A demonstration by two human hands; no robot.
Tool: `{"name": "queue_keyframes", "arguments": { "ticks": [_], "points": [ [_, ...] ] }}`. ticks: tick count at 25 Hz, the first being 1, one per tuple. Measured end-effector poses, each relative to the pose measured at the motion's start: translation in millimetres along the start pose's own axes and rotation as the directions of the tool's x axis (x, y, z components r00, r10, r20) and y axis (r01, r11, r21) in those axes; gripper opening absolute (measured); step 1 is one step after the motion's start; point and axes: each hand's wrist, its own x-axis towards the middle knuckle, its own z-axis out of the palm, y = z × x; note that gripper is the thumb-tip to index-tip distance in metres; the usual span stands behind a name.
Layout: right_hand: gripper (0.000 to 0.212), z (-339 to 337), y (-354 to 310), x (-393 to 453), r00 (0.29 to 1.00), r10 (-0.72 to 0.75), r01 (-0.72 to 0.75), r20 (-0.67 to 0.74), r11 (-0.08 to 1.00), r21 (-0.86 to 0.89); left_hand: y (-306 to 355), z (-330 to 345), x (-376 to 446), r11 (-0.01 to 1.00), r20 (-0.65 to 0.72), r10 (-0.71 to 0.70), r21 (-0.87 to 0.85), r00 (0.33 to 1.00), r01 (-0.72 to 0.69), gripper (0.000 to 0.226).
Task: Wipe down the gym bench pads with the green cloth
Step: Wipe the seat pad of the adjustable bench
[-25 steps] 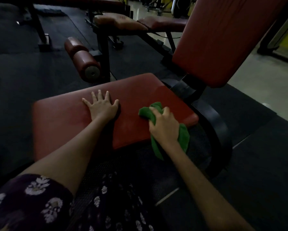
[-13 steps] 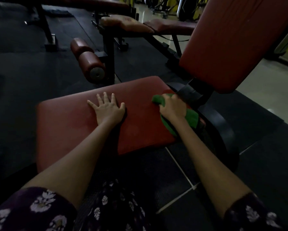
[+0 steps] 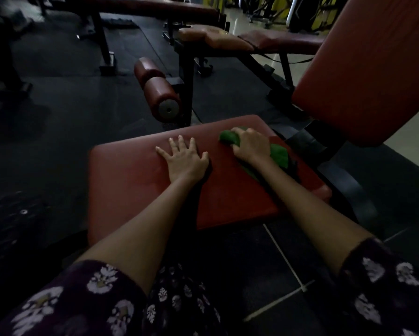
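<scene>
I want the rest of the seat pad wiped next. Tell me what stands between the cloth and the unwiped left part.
The left hand lies flat on the seat pad, directly left of the green cloth that the right hand grips. Nothing else visible lies on the pad.

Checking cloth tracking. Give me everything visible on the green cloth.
The green cloth is a soft, bunched fabric, crumpled rather than spread flat. It lies on the far right part of the red seat pad, near the backrest hinge. The right hand grips it from above, fingers curled over it, hiding its middle; green shows beyond the fingertips and beside the wrist. The left hand lies apart from it.
</scene>
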Motion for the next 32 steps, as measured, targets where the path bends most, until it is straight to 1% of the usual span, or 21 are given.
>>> {"name": "queue_keyframes", "arguments": {
  "ticks": [1,2,3,5,6,8,10,12,14,15,16,18,20,21,22,24,26,27,28,29,32],
  "points": [
    [0.045,-2,3,-6,0.998,-0.06,0.06,0.021,0.998,0.001,1,-2,0,1.0,0.016,0.009,-0.02,1.0,-0.009,0.064],
    [0.046,-5,9,-10,0.997,-0.074,0.075,0.036,0.997,-0.011,-1,-6,-1,0.999,0.041,0.035,-0.03,0.999,-0.034,0.064],
    [0.046,-7,17,-10,0.998,-0.05,0.051,0.039,0.998,-0.031,-6,-12,-2,0.997,0.083,0.08,-0.023,0.993,-0.079,0.064],
    [0.045,-6,27,1,0.998,0.057,-0.055,0.02,0.997,-0.059,-30,-26,-8,0.98,0.145,0.185,0.045,0.972,-0.193,0.065],
    [0.043,-4,24,11,0.995,0.102,-0.101,0.012,0.994,-0.049,-48,-31,-14,0.973,0.143,0.194,0.098,0.971,-0.209,0.066],
    [0.04,-2,6,33,0.991,0.135,-0.136,0.004,0.991,0.012,-85,-38,-32,0.974,0.113,0.107,0.187,0.988,-0.127,0.072],
    [0.039,-3,-21,39,0.998,0.065,-0.065,0.002,0.996,0.054,-107,-35,-49,0.986,0.113,0.05,0.156,0.992,-0.067,0.072],
    [0.042,3,-43,24,0.994,-0.108,0.108,0.009,0.993,0.042,-113,-30,-54,0.992,0.092,0.062,0.102,0.994,-0.071,0.071],
    [0.045,5,-47,3,0.958,-0.288,0.288,0.006,0.957,0.036,-112,-28,-51,0.994,0.053,0.072,0.08,0.996,-0.076,0.071],
    [0.045,4,-43,-1,0.944,-0.329,0.329,0.015,0.944,0.033,-112,-27,-50,0.995,0.037,0.071,0.073,0.997,-0.074,0.071],
    [0.045,2,-37,3,0.944,-0.328,0.328,0.031,0.945,0.01,-113,-27,-50,0.995,0.026,0.069,0.066,0.997,-0.071,0.071],
    [0.045,-1,-34,20,0.972,-0.232,0.234,0.043,0.971,-0.045,-113,-25,-51,0.996,0.021,0.066,0.056,0.998,-0.067,0.071],
    [0.043,4,-48,37,0.993,-0.11,0.111,0.039,0.994,-0.013,-115,-25,-51,0.998,0.007,0.057,0.041,0.998,-0.057,0.071],
    [0.042,5,-61,40,0.996,-0.09,0.09,0.023,0.996,0.011,-114,-25,-50,0.998,-0.005,0.055,0.035,0.998,-0.055,0.071],
    [0.042,7,-74,37,0.995,-0.104,0.104,0.011,0.994,0.025,-114,-25,-50,0.998,-0.015,0.056,0.029,0.998,-0.056,0.071],
    [0.044,6,-92,20,0.979,-0.204,0.204,0.022,0.979,0.029,-114,-25,-51,0.998,-0.024,0.058,0.017,0.998,-0.057,0.071],
    [0.046,1,-90,-6,0.934,-0.354,0.353,0.05,0.935,0.029,-115,-25,-52,0.998,-0.026,0.057,0.008,0.998,-0.057,0.07],
    [0.046,0,-83,-16,0.916,-0.398,0.396,0.054,0.917,0.035,-115,-26,-52,0.998,-0.025,0.057,0.005,0.998,-0.057,0.07],
    [0.046,-1,-75,-18,0.913,-0.405,0.403,0.051,0.914,0.042,-116,-26,-52,0.998,-0.025,0.058,0.002,0.998,-0.058,0.07],
    [0.046,-1,-70,-15,0.926,-0.376,0.375,0.035,0.926,0.034,-116,-26,-53,0.998,-0.026,0.061,0.0,0.998,-0.061,0.07],
    [0.043,3,-75,17,0.989,-0.148,0.148,0.008,0.988,0.034,-114,-26,-52,0.998,-0.043,0.058,-0.006,0.997,-0.058,0.071]
  ]
}}
